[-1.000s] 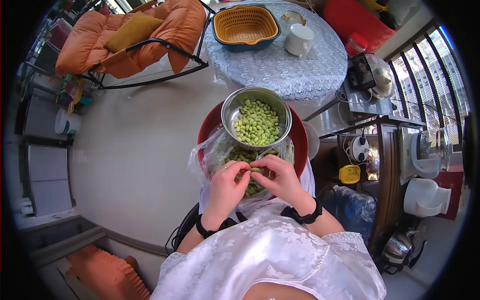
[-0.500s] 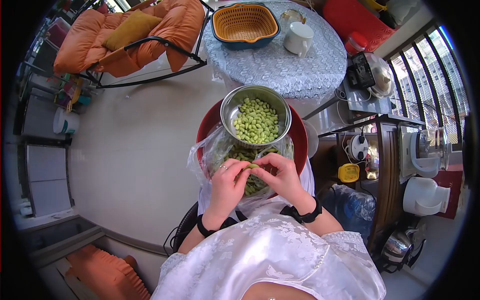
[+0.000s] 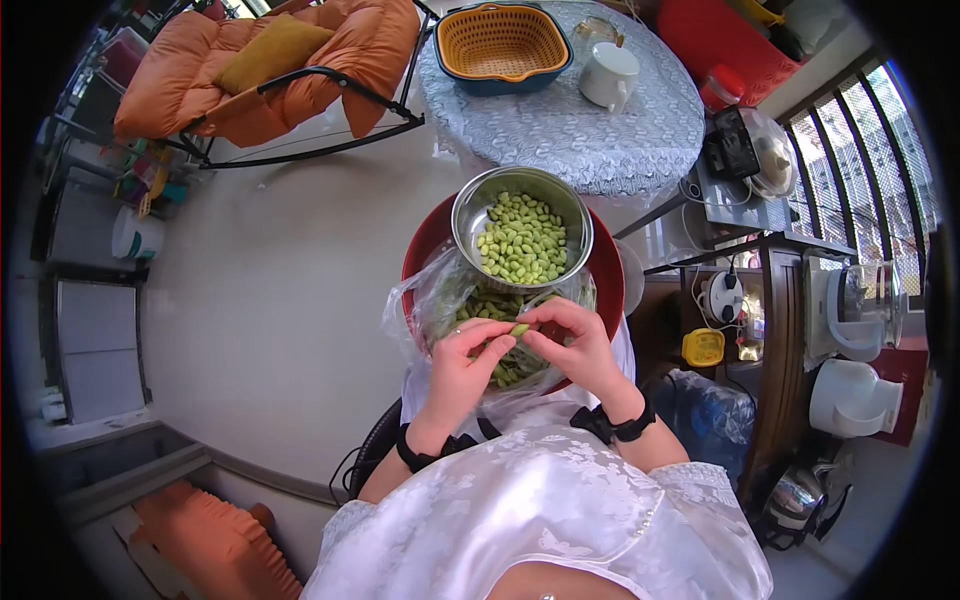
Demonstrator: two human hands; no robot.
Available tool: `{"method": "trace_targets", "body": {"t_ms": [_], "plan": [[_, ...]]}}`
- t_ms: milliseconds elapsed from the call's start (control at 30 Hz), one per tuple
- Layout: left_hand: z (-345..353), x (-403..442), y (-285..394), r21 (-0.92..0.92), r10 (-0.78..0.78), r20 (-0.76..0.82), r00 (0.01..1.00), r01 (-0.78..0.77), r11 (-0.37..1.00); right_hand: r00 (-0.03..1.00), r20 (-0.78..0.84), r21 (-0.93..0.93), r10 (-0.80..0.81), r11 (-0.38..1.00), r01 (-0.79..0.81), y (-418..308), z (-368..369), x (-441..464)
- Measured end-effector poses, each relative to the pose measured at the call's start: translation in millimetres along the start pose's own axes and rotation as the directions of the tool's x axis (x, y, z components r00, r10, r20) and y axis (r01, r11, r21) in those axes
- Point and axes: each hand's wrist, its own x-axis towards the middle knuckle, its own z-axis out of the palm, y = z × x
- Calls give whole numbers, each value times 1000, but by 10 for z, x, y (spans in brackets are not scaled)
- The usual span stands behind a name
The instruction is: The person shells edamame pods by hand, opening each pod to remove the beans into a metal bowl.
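Between my fingertips is a green edamame pod. My left hand pinches its left end, and my right hand pinches the other end. Both hands hover over a clear plastic bag that holds many unshelled pods. The bag lies in a red basin on my lap. Just beyond my hands, a steel bowl of shelled green beans rests at the basin's far side. Fingers partly cover the pod.
Ahead stands a table with a patterned cloth, bearing an orange colander in a blue basin and a white lidded mug. An orange rocking chair is at the far left. A wooden shelf unit with appliances flanks my right.
The whole view has shifted slightly, so everything sits a little further right. My hands stay together at the pod, with the fingertips a little changed and more of the pod showing.
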Motion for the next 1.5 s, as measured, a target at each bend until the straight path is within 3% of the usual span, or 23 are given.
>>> {"method": "trace_targets", "body": {"t_ms": [67,200,300,567,900,1100,1267,1500], "plan": [[6,-25,-16,-145,-133,14,991,133,980,997,-13,112,80,991,-78,26,20,-17],[1,-17,47,-150,-174,-6,985,171,974,990,1,152,144,978,-142,162,21,-31],[15,-18,105,-39,-160,-21,987,159,986,982,26,229,186,955,-187,129,25,-33],[86,-31,89,345,161,-95,982,-119,931,981,19,199,194,961,-194,149,46,-52],[163,-86,113,386,201,-125,972,-139,912,985,23,280,172,944,-172,188,87,-71],[172,-88,106,464,290,-118,950,-205,862,987,-26,238,159,960,-149,200,160,-83],[175,-82,99,500,319,-120,940,-221,838,996,-83,7,26,1000,-25,139,178,-68],[182,-82,71,518,336,-119,934,-230,824,995,-95,-81,-19,997,12,66,192,-48]]}}
